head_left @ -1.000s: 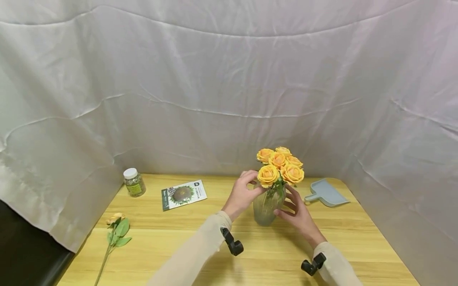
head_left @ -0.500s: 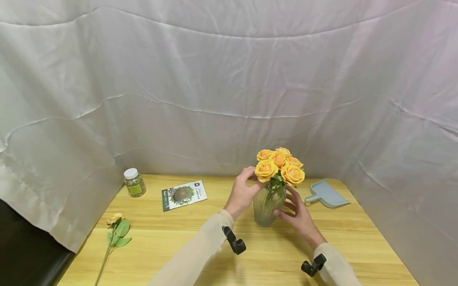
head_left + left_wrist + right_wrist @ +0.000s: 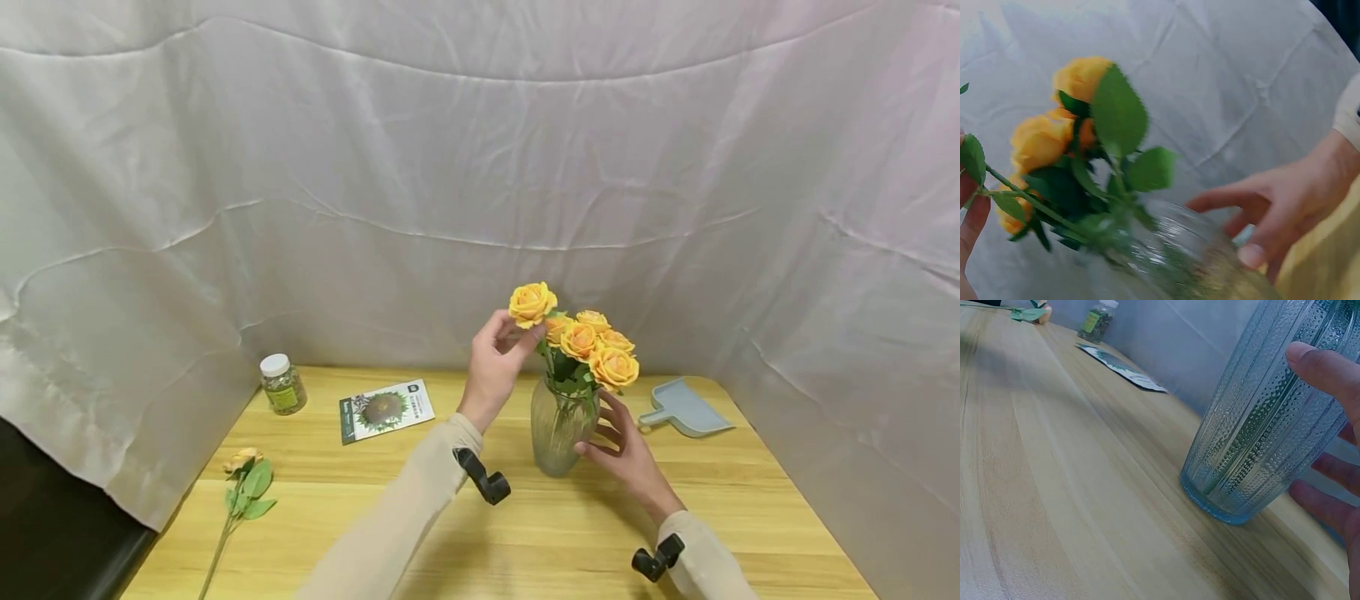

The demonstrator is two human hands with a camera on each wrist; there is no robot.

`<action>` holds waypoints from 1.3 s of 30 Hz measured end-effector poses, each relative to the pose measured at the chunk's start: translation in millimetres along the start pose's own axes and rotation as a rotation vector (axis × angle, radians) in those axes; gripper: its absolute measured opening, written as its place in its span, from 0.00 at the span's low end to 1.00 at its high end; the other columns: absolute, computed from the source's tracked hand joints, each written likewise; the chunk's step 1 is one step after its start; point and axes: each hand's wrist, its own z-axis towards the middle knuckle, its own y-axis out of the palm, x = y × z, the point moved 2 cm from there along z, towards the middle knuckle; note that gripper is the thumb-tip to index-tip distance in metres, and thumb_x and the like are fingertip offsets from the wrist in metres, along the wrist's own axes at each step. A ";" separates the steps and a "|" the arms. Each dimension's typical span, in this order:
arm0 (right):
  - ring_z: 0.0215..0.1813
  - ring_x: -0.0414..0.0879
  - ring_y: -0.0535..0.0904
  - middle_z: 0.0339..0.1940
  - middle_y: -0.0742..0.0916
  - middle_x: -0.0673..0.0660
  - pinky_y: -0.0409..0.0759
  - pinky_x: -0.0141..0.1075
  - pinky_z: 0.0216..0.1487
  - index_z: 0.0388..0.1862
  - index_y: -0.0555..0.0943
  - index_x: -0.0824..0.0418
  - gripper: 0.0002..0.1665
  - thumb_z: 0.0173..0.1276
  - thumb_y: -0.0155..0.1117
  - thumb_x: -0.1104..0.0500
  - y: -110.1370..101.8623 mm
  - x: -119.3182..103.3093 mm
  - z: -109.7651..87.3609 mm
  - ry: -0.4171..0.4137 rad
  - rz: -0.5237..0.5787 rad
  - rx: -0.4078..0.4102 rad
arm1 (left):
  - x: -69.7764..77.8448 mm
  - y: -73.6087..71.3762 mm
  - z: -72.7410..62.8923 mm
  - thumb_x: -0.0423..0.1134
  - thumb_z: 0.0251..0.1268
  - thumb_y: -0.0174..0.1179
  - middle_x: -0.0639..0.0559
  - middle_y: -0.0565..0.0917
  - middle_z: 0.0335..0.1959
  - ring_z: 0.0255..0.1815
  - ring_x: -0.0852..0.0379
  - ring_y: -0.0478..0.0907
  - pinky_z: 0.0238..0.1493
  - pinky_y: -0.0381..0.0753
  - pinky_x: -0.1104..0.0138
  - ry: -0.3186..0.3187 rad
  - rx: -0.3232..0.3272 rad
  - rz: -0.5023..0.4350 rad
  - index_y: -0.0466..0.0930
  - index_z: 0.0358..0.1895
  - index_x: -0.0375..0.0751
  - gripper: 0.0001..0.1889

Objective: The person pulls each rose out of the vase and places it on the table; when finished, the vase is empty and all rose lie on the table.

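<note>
My left hand (image 3: 489, 371) pinches a yellow rose (image 3: 532, 303) just under its bloom, above the vase's left side. In the left wrist view the rose's green stem (image 3: 1038, 203) slants from my fingers (image 3: 974, 225) toward the vase mouth. The ribbed clear glass vase (image 3: 553, 433) stands upright on the table and holds several more yellow roses (image 3: 613, 367). From the right, my right hand (image 3: 628, 454) grips the vase. Its thumb lies on the near side of the glass in the right wrist view, the other fingers on the far side, partly hidden.
A single yellow rose (image 3: 238, 492) lies at the table's left. Behind it stands a white-capped jar (image 3: 283, 387), with a printed packet (image 3: 385, 410) farther right. A light-blue dustpan (image 3: 686, 406) lies right of the vase. Grey cloth (image 3: 480, 167) hangs around the table.
My left hand has risen and shifted left with one rose, drawing its bloom up and away from the bunch. The right hand and the vase have stayed in place.
</note>
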 end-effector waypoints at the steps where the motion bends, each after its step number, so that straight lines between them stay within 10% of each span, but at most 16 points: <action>1: 0.68 0.28 0.77 0.81 0.71 0.69 0.83 0.27 0.64 0.92 0.52 0.44 0.57 0.76 0.73 0.66 0.0 0.2 0.0 0.001 0.004 0.000 | 3.0 -1.8 2.9 0.34 0.75 0.71 0.40 0.91 0.58 0.52 0.49 0.92 0.59 0.92 0.58 0.016 0.012 -0.012 0.82 0.57 0.34 0.14; 9: 0.68 0.29 0.77 0.81 0.71 0.70 0.83 0.27 0.64 0.92 0.51 0.45 0.57 0.76 0.74 0.65 0.2 -0.4 0.3 0.005 0.003 0.002 | 30.6 -26.0 31.3 0.30 0.77 0.66 0.30 0.89 0.57 0.51 0.58 0.91 0.56 0.92 0.62 0.106 0.133 -0.129 0.78 0.56 0.29 0.12; 22: 0.67 0.26 0.77 0.82 0.71 0.68 0.82 0.26 0.65 0.92 0.51 0.45 0.58 0.75 0.75 0.64 -0.6 -1.2 -0.3 0.041 -0.001 0.005 | 58.3 -102.2 54.7 0.32 0.78 0.67 0.55 0.92 0.43 0.48 0.55 0.88 0.50 0.90 0.66 0.136 0.369 -0.151 0.84 0.45 0.53 0.08; 33: 0.69 0.28 0.77 0.82 0.71 0.68 0.83 0.26 0.65 0.92 0.52 0.43 0.57 0.75 0.74 0.64 -0.5 -2.9 -0.3 0.034 0.006 0.002 | 48.3 -197.3 20.1 0.34 0.80 0.66 0.54 0.91 0.46 0.48 0.58 0.88 0.49 0.90 0.72 0.037 0.270 0.137 0.85 0.56 0.35 0.10; 39: 0.75 0.49 0.77 0.83 0.71 0.69 0.83 0.27 0.65 0.92 0.52 0.45 0.57 0.76 0.74 0.64 -0.1 -1.4 -0.7 0.025 -0.005 0.008 | 38.2 -242.1 -12.7 0.44 0.82 0.66 0.57 0.90 0.51 0.53 0.62 0.87 0.51 0.86 0.78 -0.097 0.182 0.365 0.85 0.60 0.38 0.15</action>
